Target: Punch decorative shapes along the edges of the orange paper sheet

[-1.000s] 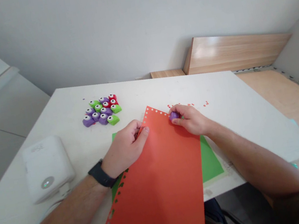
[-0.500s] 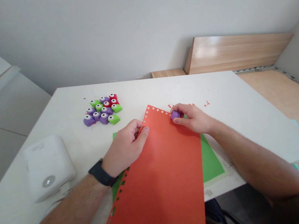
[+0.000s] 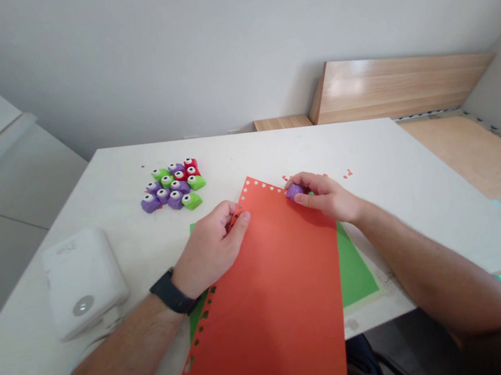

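Right hand [image 3: 327,198] is pinching a small purple craft punch [image 3: 294,191] on the top edge of an orange cardstock sheet [image 3: 263,314], which lies over a green sheet [image 3: 355,272] on a white table [image 3: 344,145]. Left hand [image 3: 208,251] curls at the sheet's edge, can't tell if it's gripping. A pile of colorful punches [image 3: 170,188] sits beyond; the print on the white box [image 3: 83,281] is too faint to read.

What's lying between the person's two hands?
The head view shows a sheet of orange paper between the left hand and the right hand.
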A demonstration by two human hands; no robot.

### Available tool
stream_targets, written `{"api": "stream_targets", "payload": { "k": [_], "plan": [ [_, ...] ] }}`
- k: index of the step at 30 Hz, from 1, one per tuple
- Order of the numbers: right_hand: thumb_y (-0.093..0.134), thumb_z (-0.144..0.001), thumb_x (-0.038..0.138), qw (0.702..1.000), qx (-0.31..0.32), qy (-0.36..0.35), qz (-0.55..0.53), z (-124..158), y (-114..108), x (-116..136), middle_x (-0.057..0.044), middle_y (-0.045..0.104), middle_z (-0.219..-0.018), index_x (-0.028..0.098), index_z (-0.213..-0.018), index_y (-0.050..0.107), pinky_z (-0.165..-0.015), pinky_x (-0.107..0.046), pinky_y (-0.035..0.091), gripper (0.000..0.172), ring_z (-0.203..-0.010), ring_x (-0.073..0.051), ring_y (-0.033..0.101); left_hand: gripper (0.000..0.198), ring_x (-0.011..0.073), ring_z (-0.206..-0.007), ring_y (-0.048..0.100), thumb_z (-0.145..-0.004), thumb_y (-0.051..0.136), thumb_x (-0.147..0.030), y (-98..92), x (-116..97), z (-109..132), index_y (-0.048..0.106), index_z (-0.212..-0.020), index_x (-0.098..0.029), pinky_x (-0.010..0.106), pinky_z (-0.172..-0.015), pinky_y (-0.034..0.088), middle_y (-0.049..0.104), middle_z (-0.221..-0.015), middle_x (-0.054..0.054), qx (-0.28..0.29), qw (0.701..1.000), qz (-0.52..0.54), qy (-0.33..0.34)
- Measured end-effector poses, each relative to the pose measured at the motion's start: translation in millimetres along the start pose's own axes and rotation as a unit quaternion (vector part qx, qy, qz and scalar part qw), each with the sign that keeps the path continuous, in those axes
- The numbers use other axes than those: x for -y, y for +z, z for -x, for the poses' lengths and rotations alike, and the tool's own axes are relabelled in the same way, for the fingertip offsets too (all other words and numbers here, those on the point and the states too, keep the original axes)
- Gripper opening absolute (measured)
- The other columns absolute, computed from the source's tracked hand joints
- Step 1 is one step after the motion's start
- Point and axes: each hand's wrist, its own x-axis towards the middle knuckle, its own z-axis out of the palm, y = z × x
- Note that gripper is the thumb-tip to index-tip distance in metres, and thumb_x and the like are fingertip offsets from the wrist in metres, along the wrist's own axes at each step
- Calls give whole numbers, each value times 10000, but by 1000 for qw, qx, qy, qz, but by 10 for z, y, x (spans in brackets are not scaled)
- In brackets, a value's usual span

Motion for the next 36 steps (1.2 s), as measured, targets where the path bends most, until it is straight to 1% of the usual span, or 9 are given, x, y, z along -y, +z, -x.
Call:
{"api": "stream_targets", "payload": {
  "k": [5, 10, 15, 20, 26, 30, 36],
  "plan": [
    [679, -904, 492, 997, -13, 28, -68, -4, -8, 15, -35, 621, -936, 198, -1119, 645, -731, -305, 422, 366, -808, -173, 533, 294, 143, -629, 469, -1009, 469, -476, -2, -14, 1, 501, -852, -228, 294, -605, 326, 508, -684, -48, -2, 1000, 3, 0],
    [705, -876, 525, 992, -30, 46, -111, -7, -20, 25, -29, 621, -944, 204, -1122, 636, -708, -299, 412, 411, -784, -164, 531, 293, 144, -627, 464, -1004, 473, -473, -7, -23, 4, 500, -844, -228, 295, -610, 328, 506, -682, -48, -3, 1000, 5, -7],
    [708, -879, 512, 992, -48, 42, -112, -10, -37, 6, -36, 631, -962, 203, -1116, 651, -745, -306, 423, 393, -828, -174, 548, 298, 144, -637, 472, -1007, 473, -480, -9, -17, 1, 503, -851, -228, 297, -616, 335, 514, -696, -47, -5, 1000, 5, -10],
    [707, -884, 488, 991, -49, 35, -120, -17, -70, -15, -26, 653, -973, 198, -1122, 652, -787, -306, 432, 379, -857, -173, 572, 295, 147, -645, 491, -1009, 472, -481, -9, -8, -1, 506, -859, -229, 297, -616, 345, 533, -708, -44, -5, 1000, 13, -7],
    [710, -887, 482, 991, -52, 39, -114, -9, -102, -14, -26, 653, -963, 198, -1128, 656, -749, -301, 427, 377, -830, -168, 567, 295, 141, -645, 488, -1009, 483, -482, -14, -29, -10, 505, -857, -229, 300, -623, 347, 533, -708, -49, -8, 1000, 18, -15],
    [701, -899, 479, 992, -37, 49, -112, 0, -99, -6, -19, 635, -932, 195, -1130, 658, -702, -290, 403, 368, -784, -154, 545, 293, 143, -642, 490, -1010, 482, -483, -12, -30, -8, 506, -865, -230, 304, -611, 338, 540, -714, -47, -4, 1000, 24, -19],
    [706, -900, 472, 993, -23, 44, -109, 3, -99, -8, -26, 645, -960, 190, -1111, 658, -746, -299, 422, 355, -821, -160, 561, 292, 141, -644, 490, -1008, 485, -477, -16, -15, -7, 513, -857, -229, 304, -613, 338, 537, -712, -47, -6, 1000, 23, -16]
  ]
}}
